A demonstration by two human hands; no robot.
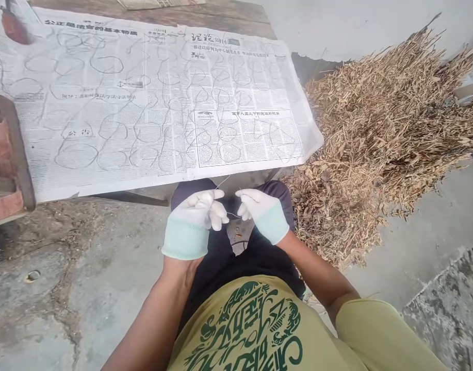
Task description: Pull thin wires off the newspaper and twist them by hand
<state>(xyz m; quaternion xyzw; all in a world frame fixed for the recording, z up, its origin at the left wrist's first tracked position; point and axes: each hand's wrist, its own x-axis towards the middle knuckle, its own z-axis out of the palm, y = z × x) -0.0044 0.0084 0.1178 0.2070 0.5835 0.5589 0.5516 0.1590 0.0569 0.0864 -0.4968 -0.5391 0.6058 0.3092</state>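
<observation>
My left hand, in a white glove with a mint cuff, is closed in a pinch just off the table's front edge. A thin wire sticks up from its fingertips, and a fine stretch of it runs across to my right hand. That hand, gloved the same way, has its thumb and finger pressed together on the wire. Both hands are above my lap, a short gap apart. On the newspaper sheets beyond them lie many bent wire shapes, loops and curves set out in rough rows.
The newspaper covers a wooden table. At left is a worn reddish wooden piece with a dark frame; a red-handled tool lies at the top left corner. A heap of dry stalks spreads over the concrete floor at right.
</observation>
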